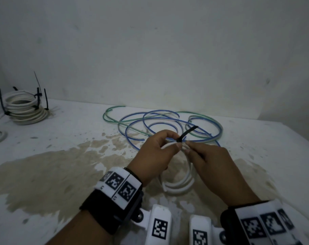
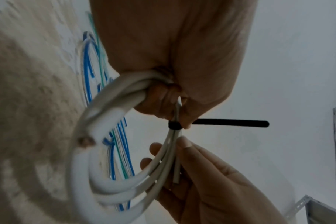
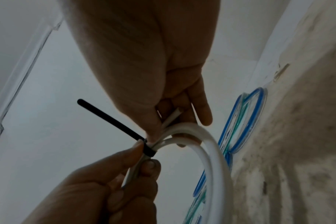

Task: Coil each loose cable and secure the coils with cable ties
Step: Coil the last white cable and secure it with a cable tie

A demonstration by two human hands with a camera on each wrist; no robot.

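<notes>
From the head view, the left hand [image 1: 155, 152] and right hand [image 1: 210, 160] pinched a white cable coil [image 1: 178, 183] above the desk [image 1: 44, 156], near its front edge, a black cable tie [image 1: 186, 134] round the coil between them. In the left wrist view, curled fingers [image 2: 159, 104] gripped the coil just beside the tie. In the right wrist view, the thumb [image 3: 140, 118] and fingers clamped the strands beside it.
</notes>
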